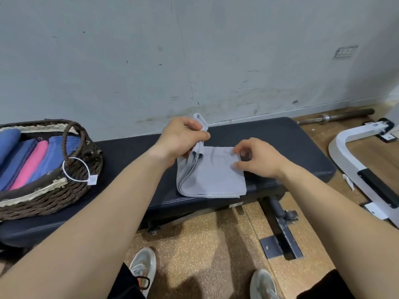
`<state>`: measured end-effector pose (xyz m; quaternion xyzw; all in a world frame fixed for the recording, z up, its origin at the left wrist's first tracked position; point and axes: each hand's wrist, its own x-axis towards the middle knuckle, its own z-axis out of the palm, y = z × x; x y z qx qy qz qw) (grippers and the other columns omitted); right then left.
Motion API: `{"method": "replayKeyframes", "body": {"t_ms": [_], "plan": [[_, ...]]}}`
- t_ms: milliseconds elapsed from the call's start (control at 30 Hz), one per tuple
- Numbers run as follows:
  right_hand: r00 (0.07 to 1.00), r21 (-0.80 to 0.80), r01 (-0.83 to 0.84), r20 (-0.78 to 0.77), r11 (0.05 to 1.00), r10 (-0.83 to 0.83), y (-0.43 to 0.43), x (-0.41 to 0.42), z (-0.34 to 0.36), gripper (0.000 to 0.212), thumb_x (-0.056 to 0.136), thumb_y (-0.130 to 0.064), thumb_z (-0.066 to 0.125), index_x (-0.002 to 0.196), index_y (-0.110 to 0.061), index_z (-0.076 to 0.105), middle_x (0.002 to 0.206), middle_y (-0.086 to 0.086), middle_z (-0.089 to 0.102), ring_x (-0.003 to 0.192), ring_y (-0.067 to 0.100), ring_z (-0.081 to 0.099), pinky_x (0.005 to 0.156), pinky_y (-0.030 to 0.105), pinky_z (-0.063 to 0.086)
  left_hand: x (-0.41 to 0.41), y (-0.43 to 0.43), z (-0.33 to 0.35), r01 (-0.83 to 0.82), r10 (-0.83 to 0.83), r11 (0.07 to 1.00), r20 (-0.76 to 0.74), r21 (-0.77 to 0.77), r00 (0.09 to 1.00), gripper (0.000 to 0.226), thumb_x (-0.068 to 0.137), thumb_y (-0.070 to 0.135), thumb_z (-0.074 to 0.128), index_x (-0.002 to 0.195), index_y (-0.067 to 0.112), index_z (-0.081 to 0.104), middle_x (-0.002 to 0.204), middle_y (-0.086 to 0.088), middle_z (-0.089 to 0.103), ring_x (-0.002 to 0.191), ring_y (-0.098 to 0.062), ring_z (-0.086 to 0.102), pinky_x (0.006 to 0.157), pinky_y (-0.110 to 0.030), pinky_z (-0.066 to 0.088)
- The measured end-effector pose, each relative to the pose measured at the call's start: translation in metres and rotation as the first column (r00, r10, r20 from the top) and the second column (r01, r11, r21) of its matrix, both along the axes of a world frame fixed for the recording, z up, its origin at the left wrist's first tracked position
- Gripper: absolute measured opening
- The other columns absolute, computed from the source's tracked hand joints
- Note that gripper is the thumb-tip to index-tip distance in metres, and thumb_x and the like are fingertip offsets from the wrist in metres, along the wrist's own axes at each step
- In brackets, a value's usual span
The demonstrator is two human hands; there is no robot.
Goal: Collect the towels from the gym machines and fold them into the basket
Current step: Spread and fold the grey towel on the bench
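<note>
2 grey shoes point(142, 268) stand on the speckled cork-coloured floor point(205, 244) at the bottom of the view. Both bare forearms reach forward from the near edge to a black padded bench point(269, 143), which runs from left to right in front of the person. The dark metal support point(280, 240) of the bench rests on the floor below its right half.

The grey towel point(212, 175) lies folded on the bench pad, near its front edge and about midway along it. The hands are apart, 1 at each far corner of the towel:

- The left hand point(181, 139) grips the far left part of the towel in a closed fist. This part is bunched and lifted off the pad, and a short end sticks out above the fist.
- The right hand point(257, 158) has curled fingers and pinches the far right corner of the towel against the pad.

A brown wicker basket point(64, 195) sits on the left end of the bench, well apart from the grey towel. It holds folded blue towels point(26, 160) and 1 pink towel point(32, 165) side by side. A white tag point(92, 180) hangs from the basket handle.

A white machine frame point(349, 152) stands on the floor to the right. A steel bar point(336, 116) lies along the base of the scuffed grey wall point(194, 50) behind the bench.
</note>
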<state>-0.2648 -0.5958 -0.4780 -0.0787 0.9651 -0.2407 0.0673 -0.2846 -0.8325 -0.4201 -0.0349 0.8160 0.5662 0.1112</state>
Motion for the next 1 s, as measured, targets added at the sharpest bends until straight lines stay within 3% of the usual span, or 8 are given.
{"method": "replayKeyframes", "body": {"t_ms": [133,367,533,667,767,833,900,1000], "plan": [[0.99,0.037,-0.028,0.141,0.999,0.023,0.016,0.008,-0.007,0.056,0.074,-0.051,0.081,0.123,-0.04,0.057,0.098,-0.01,0.056,0.084,0.009,0.057,0.07,0.022,0.042,0.004,0.035,-0.011,0.068,-0.074,0.978,-0.025,-0.197,0.997,0.016,0.08,0.021,0.075,0.09,0.022,0.062,0.082,0.003,0.064,0.061,-0.016,0.058,0.056,-0.021,0.048],[0.982,-0.037,0.014,0.189,0.999,-0.006,0.021,0.014,-0.012,0.06,0.073,-0.051,0.082,0.125,-0.035,0.056,0.095,-0.009,0.06,0.081,0.008,0.059,0.067,0.023,0.04,0.017,0.079,-0.026,0.183,-0.245,0.852,-0.066,-0.49,0.967,0.013,0.083,0.019,0.068,0.088,0.016,0.057,0.101,-0.017,0.071,0.094,-0.03,0.066,0.087,-0.043,0.054],[0.981,-0.078,0.026,0.194,0.997,-0.011,0.022,0.016,-0.009,0.056,0.074,-0.049,0.083,0.121,-0.033,0.058,0.093,-0.009,0.06,0.078,0.007,0.057,0.065,0.021,0.039,0.018,0.095,-0.037,0.219,-0.308,0.735,-0.029,-0.642,0.951,0.026,0.084,0.023,0.067,0.106,0.01,0.064,0.099,-0.008,0.069,0.095,-0.027,0.065,0.082,-0.038,0.055],[0.976,-0.05,0.041,0.214,0.998,-0.03,0.024,0.015,-0.003,0.039,0.083,-0.033,0.076,0.119,-0.027,0.062,0.09,-0.011,0.063,0.08,0.006,0.06,0.067,0.02,0.041,0.02,0.096,-0.04,0.314,-0.33,0.769,0.074,-0.556,0.941,0.02,0.083,0.022,0.065,0.098,0.009,0.063,0.083,-0.016,0.073,0.073,-0.025,0.07,0.076,-0.043,0.059],[0.979,-0.087,0.199,-0.024,0.976,-0.202,0.017,0.011,0.007,0.029,0.088,-0.018,0.056,0.115,-0.025,0.065,0.096,-0.01,0.064,0.096,0.017,0.063,0.083,0.033,0.051,0.018,0.082,-0.033,0.303,-0.3,0.914,0.053,-0.271,0.953,0.004,0.087,0.017,0.063,0.089,0.017,0.067,0.076,-0.008,0.073,0.058,-0.019,0.066,0.061,-0.034,0.059],[0.947,-0.171,0.249,-0.161,0.953,-0.277,0.0,0.01,0.015,0.029,0.09,-0.018,0.052,0.115,-0.023,0.065,0.11,-0.003,0.063,0.105,0.02,0.06,0.09,0.038,0.05,0.014,0.064,-0.028,0.208,-0.28,0.903,-0.148,-0.377,0.949,0.013,0.087,0.019,0.061,0.09,0.025,0.072,0.079,0.007,0.072,0.07,-0.013,0.067,0.068,-0.028,0.055],[0.945,-0.086,0.171,-0.268,0.981,-0.188,-0.022,0.012,0.018,0.035,0.092,-0.023,0.051,0.124,-0.021,0.063,0.125,0.003,0.059,0.115,0.024,0.056,0.094,0.04,0.048,0.009,0.042,-0.031,0.064,-0.325,0.783,-0.318,-0.619,0.891,0.02,0.089,0.022,0.058,0.102,0.031,0.07,0.1,0.011,0.071,0.095,-0.014,0.064,0.083,-0.032,0.052],[0.976,0.186,-0.004,-0.213,0.983,0.045,-0.05,0.019,0.009,0.056,0.097,-0.037,0.046,0.149,-0.017,0.042,0.155,0.007,0.038,0.14,0.028,0.037,0.113,0.044,0.034,0.005,0.019,-0.053,0.075,-0.451,0.632,-0.288,-0.771,0.845,0.036,0.096,0.023,0.05,0.132,0.023,0.058,0.138,0.005,0.053,0.128,-0.019,0.049,0.1,-0.039,0.045]]}}
